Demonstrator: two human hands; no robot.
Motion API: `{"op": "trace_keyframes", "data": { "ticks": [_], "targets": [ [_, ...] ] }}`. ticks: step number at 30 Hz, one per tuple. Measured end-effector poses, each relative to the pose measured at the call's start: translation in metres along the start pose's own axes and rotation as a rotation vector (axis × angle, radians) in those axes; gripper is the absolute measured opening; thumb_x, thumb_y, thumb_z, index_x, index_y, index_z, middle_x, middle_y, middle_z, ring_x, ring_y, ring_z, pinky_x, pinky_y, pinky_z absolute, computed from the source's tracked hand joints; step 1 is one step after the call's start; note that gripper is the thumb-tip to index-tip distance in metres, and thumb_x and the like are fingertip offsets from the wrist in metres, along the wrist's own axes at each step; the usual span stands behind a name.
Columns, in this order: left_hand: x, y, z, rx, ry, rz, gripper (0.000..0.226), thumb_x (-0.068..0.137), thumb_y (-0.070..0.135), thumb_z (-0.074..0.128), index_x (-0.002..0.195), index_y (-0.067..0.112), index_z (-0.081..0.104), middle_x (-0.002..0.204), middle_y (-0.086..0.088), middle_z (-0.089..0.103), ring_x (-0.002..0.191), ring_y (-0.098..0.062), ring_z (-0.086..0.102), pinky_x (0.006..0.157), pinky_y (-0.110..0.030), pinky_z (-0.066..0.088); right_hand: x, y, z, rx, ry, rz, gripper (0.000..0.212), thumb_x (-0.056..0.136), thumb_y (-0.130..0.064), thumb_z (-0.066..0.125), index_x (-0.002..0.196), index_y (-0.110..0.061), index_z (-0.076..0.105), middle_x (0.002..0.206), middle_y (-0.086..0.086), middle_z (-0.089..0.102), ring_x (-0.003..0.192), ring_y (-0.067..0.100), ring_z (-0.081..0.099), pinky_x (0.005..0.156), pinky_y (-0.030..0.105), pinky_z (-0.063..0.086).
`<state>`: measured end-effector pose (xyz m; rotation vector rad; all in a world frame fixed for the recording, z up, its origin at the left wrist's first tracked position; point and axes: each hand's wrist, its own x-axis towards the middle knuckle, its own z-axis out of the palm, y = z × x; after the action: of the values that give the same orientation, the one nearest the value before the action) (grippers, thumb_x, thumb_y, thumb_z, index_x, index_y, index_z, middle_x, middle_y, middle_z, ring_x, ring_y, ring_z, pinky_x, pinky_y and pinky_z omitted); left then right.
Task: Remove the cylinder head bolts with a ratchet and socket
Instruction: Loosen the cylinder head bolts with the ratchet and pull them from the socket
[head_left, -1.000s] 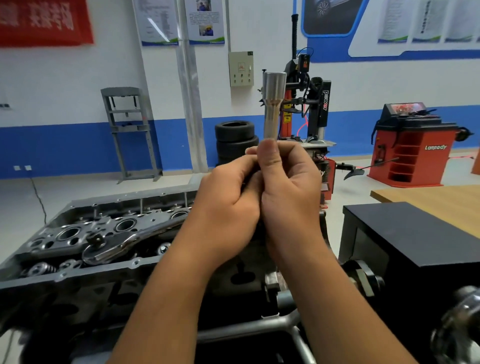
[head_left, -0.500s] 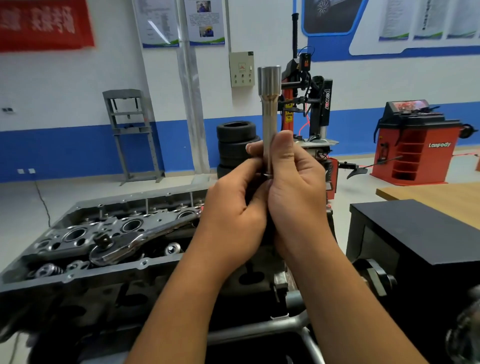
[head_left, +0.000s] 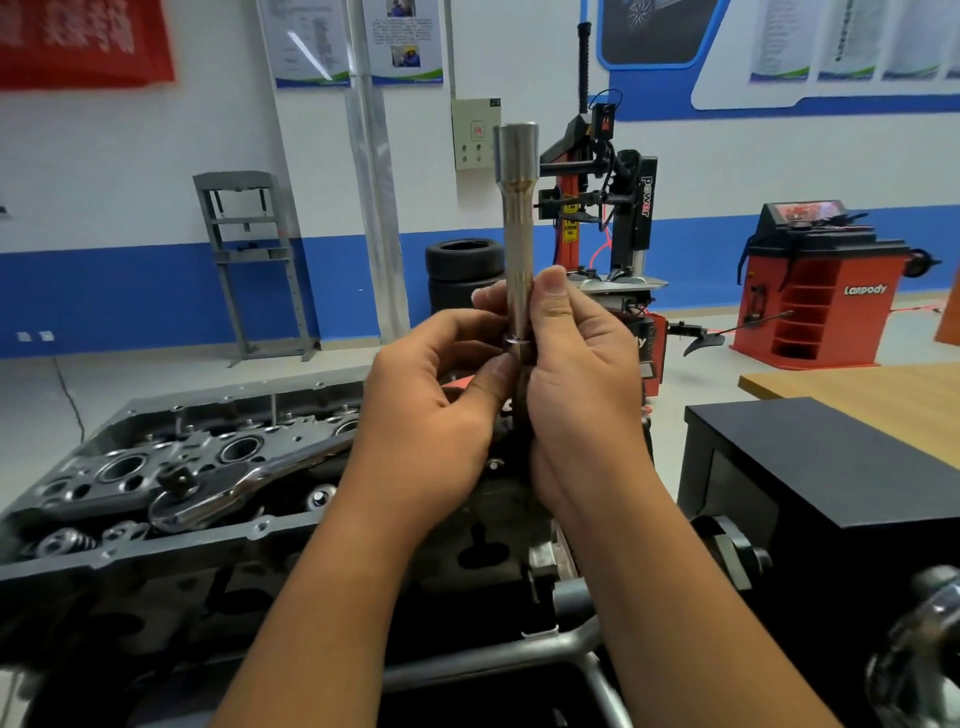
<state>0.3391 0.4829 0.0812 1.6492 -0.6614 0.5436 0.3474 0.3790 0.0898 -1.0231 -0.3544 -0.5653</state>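
I hold a long silver socket (head_left: 518, 218) upright in front of me, above the engine. My right hand (head_left: 576, 384) grips its lower shaft with thumb and fingers. My left hand (head_left: 441, 400) pinches a dark bolt (head_left: 521, 364) that sticks out of the socket's bottom end; a small washer ring sits at that joint. The bolt's lower part is hidden between my hands. The chrome ratchet (head_left: 228, 488) lies flat on the cylinder head (head_left: 119, 467) at lower left, untouched.
A black cabinet (head_left: 831, 467) stands at right, with a wooden table (head_left: 883, 395) behind it. Stacked tyres (head_left: 462, 275), a tyre changer (head_left: 608, 208) and an orange wheel balancer (head_left: 821, 296) stand further back. The engine stand frame (head_left: 519, 654) runs below my forearms.
The socket has slid upward out of my right hand, baring more of its shaft and the washer. My left thumb and fingers have shifted onto the bolt below it.
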Motion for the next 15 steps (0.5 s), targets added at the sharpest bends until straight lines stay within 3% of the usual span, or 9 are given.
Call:
{"op": "trace_keyframes", "data": {
  "ticks": [2,4,7,9,12,15],
  "targets": [
    [-0.0001,-0.0011,0.0022,0.024,-0.004,0.02,0.024,0.1,0.011,0.068,0.114,0.031,0.073,0.102,0.014,0.077,0.099,-0.001,0.073,0.082,-0.018,0.059,0.0003,-0.0008,-0.002,0.063,-0.011,0.009,0.034,0.086,-0.046,0.069,0.093,-0.012,0.071,0.092,0.012,0.075,0.088,0.031,0.07,0.087,0.067,0.058],
    [-0.0003,-0.0012,0.0043,0.054,-0.045,0.029,0.024,0.104,0.014,0.064,0.124,0.026,0.072,0.106,0.013,0.078,0.099,-0.002,0.073,0.083,-0.022,0.06,0.001,-0.0009,-0.0052,0.08,-0.013,-0.015,0.035,0.076,-0.041,0.08,0.094,-0.014,0.067,0.097,0.018,0.074,0.089,0.03,0.069,0.087,0.065,0.058],
    [-0.0014,0.0015,0.0059,0.116,-0.145,0.056,0.033,0.106,0.007,0.058,0.133,0.025,0.067,0.103,0.011,0.077,0.075,0.001,0.071,0.064,-0.016,0.054,0.0018,-0.0003,-0.0076,0.06,0.034,-0.059,0.039,0.072,-0.038,0.083,0.095,-0.009,0.068,0.095,0.015,0.072,0.086,0.024,0.067,0.083,0.053,0.058],
    [-0.0024,0.002,0.0047,0.106,-0.126,0.05,0.034,0.106,0.005,0.057,0.128,0.028,0.067,0.103,0.01,0.076,0.062,0.003,0.066,0.059,-0.012,0.048,0.0011,-0.0004,-0.0063,0.039,0.052,-0.05,0.035,0.075,-0.041,0.077,0.091,-0.01,0.071,0.093,0.01,0.073,0.086,0.027,0.066,0.087,0.06,0.057],
    [-0.0007,0.0003,0.0032,0.05,-0.041,0.029,0.033,0.103,0.007,0.063,0.117,0.036,0.066,0.103,0.012,0.077,0.077,0.002,0.071,0.066,-0.016,0.055,0.0005,0.0001,-0.0048,0.04,0.01,0.004,0.033,0.083,-0.042,0.069,0.089,-0.01,0.074,0.091,0.01,0.074,0.086,0.031,0.068,0.086,0.063,0.058],
    [-0.0001,-0.001,0.0035,0.026,-0.027,0.003,0.026,0.099,0.009,0.069,0.114,0.031,0.07,0.102,0.014,0.077,0.1,0.001,0.072,0.085,-0.019,0.059,-0.0006,-0.0023,-0.0072,0.08,-0.062,0.028,0.032,0.079,-0.038,0.076,0.09,-0.009,0.075,0.091,0.013,0.074,0.085,0.032,0.07,0.082,0.067,0.059]
  ]
}}
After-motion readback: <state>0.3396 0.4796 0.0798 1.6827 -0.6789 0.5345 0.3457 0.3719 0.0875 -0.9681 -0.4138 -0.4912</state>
